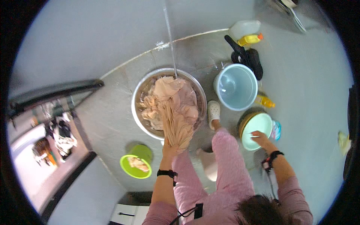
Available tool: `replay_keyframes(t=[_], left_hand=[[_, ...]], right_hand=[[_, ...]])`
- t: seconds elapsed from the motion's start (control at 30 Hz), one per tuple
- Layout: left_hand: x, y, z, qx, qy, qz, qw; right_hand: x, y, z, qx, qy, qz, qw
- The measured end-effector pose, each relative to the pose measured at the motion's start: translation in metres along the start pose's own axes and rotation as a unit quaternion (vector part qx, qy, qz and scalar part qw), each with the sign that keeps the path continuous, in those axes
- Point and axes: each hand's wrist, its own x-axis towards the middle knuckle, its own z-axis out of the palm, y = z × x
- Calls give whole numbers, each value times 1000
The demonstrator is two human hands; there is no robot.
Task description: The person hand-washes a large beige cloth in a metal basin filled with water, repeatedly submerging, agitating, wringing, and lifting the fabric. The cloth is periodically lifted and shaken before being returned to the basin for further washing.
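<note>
A large round metal basin [135, 112] stands on the floor with water and wet peach-beige cloth [180, 98] in it. A thin stream of water [169, 33] runs down into it from above. Gathered folds of the cloth rise over the near rim, gripped by my left hand [170, 149]. Off to the right, my right hand [261, 139] is over a pale mint plastic basin [260, 125], near its inner side. Something thin and white shows at its fingertips; whether the hand grips it or the basin is unclear.
A light blue bucket [237, 87] stands right of the metal basin. A lime green bucket [136, 166] holding cloth is at the lower left. Yellow bottles [249, 40], black brushes [242, 54] and a blue packet [276, 130] lie along the right wall. An open doorway is at the left.
</note>
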Motion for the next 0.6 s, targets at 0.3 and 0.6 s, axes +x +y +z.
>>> replay_keyframes(t=[0.3,0.6], left_hand=[[-131,105,-1,-103,-36,-5,994],[-148,145,-18,69,-56,-1,996]], right_hand=[[-196,192,-26,294,111,136,939],[-216,154,33,294,31,55,954]])
